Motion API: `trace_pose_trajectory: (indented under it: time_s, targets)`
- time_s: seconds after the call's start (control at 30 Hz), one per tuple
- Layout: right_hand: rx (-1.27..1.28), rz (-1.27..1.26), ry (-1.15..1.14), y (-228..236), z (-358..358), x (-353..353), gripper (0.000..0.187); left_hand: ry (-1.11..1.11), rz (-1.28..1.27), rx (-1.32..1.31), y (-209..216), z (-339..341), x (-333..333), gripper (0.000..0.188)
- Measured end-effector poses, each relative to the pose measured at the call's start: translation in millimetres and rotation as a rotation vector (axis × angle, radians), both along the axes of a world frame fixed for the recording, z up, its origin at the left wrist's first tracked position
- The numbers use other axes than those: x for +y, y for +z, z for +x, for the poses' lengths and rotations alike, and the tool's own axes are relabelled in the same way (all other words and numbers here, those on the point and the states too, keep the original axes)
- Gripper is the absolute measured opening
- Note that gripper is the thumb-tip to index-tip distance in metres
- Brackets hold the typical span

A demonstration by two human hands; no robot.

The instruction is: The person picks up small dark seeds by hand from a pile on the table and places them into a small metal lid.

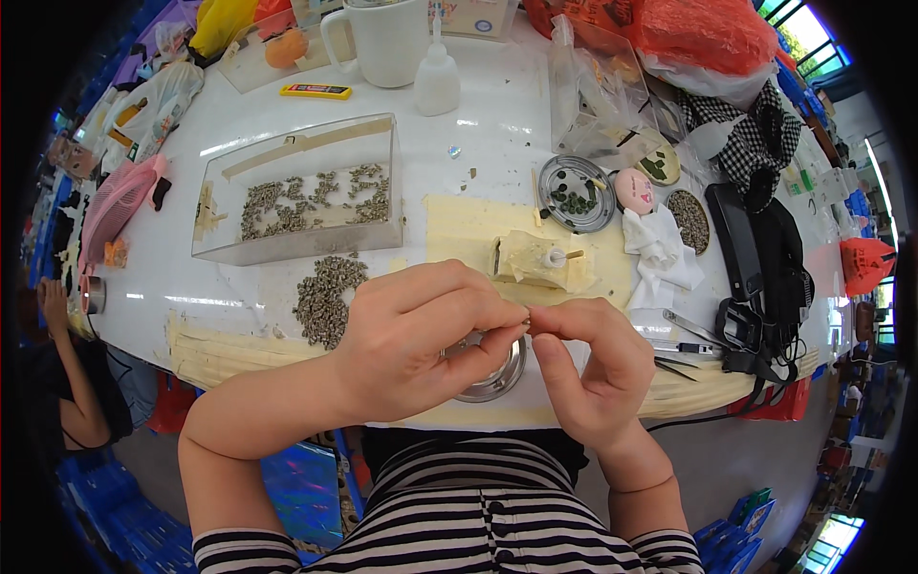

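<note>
My left hand [421, 335] and my right hand [598, 368] meet fingertip to fingertip over the front of the table. Both are closed in a pinch on something tiny, mostly hidden by the fingers. Partly covered by my left hand, a round metal dish [502, 383] sits just below. Beyond my fingers stands a small block wrapped in yellowish tape [535, 260], with a white nozzle-like tip and a thin brass-coloured pin. To the left of my left hand lies a heap of small metal pieces [325, 301].
A clear plastic box [296, 239] holds more metal pieces. Behind it are a yellow box cutter [316, 92], a white mug [382, 48] and a squeeze bottle [437, 81]. Right of centre stand a dish of dark green pieces [602, 215], crumpled tissue [655, 244] and tweezers [693, 327].
</note>
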State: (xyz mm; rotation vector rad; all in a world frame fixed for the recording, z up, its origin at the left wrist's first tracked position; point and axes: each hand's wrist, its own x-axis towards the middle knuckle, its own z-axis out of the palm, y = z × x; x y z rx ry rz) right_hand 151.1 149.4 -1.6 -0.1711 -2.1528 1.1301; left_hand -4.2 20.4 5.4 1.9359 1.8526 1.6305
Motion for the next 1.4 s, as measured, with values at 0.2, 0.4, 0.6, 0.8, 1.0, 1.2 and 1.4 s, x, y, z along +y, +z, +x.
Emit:
trace_pose_trajectory:
  time_s: [0.2,0.4,0.6,0.8,1.0,1.2,1.4]
  targets:
    - [-0.107,-0.644,0.101,-1,3,-3,0.015,-0.011,0.011,0.007,-1,0,1,0.024]
    - [-0.012,-0.132,0.065,-2,4,4,0.020,0.021,-0.021,0.004,1,0,0,0.021]
    - [0.078,0.199,-0.012,2,-1,-3,0.029,0.052,-0.038,-0.038,1,1,1,0.020]
    - [0.045,0.072,0.014,0,1,2,0.030,-0.018,-0.008,-0.060,4,1,-1,0.018]
    - [0.081,-0.187,0.154,26,17,-4,0.024,-0.139,-0.128,-0.096,2,-4,1,0.019]
    - [0.611,-0.591,0.428,63,9,-58,0.010,-0.197,-0.200,-0.017,-4,0,0,0.018]
    - [0.588,-0.617,0.640,71,18,-40,0.010,-0.208,-0.220,-0.040,-2,-3,3,0.017]
